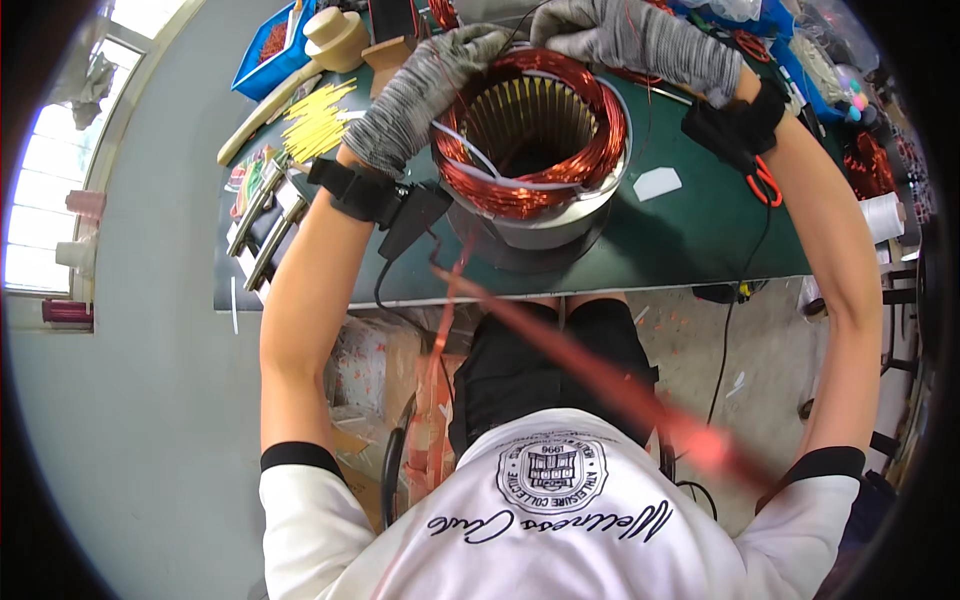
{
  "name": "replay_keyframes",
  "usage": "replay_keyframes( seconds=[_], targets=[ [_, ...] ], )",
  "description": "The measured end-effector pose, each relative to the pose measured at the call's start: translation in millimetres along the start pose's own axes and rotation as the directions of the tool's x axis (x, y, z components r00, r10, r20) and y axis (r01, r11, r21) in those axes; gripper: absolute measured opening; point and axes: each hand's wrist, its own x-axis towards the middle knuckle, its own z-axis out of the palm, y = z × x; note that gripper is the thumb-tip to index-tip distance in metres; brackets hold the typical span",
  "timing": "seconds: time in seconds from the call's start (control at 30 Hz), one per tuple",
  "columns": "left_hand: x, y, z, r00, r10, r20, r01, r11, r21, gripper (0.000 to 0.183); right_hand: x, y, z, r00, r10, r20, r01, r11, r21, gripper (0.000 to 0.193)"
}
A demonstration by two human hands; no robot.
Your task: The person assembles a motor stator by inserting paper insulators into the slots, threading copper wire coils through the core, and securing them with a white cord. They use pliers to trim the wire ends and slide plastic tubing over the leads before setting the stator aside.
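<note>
A motor stator (555,222) stands on the green table, its core lined with upright yellowish slot strips (490,115). Copper windings (510,200) ring its top, with white sleeving (468,148) lying over them. My left hand (430,85), in a grey knit glove, reaches to the far left of the coil, fingers drawn together at its rim. Gloved likewise, my right hand (600,35) is bent in at the far side, fingers curled. A thin dark strand runs between the hands. What either hand pinches is too small to make out.
Yellow strips (318,120), a mallet (335,40) and metal rods (275,235) lie left. A blue bin (270,50) stands behind them. Right are a white paper piece (657,183) and red-handled scissors (765,185). A blurred reddish strand (600,365) crosses the foreground. Cables hang from both wrist straps.
</note>
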Motion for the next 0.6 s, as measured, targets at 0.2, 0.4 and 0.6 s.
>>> replay_keyframes(
  seconds=[0.2, 0.4, 0.6],
  targets=[
    [-3.7, 12.7, 5.3, 0.981, -0.191, -0.038, 0.163, 0.910, -0.382, 0.039, 4.7, -8.1, -0.7, 0.998, 0.062, 0.007, -0.062, 0.998, 0.004, 0.016],
    [-2.1, 13.0, 4.3, 0.958, -0.270, -0.101, 0.235, 0.933, -0.272, 0.044, 26.6, -4.2, 1.0, 0.995, -0.100, 0.019, 0.102, 0.991, -0.085, 0.014],
    [-3.2, 21.1, 4.7, 0.933, -0.359, -0.020, 0.317, 0.849, -0.424, 0.041, 25.1, 11.9, -4.6, 0.977, 0.140, 0.160, -0.138, 0.990, -0.025, 0.017]
  ],
)
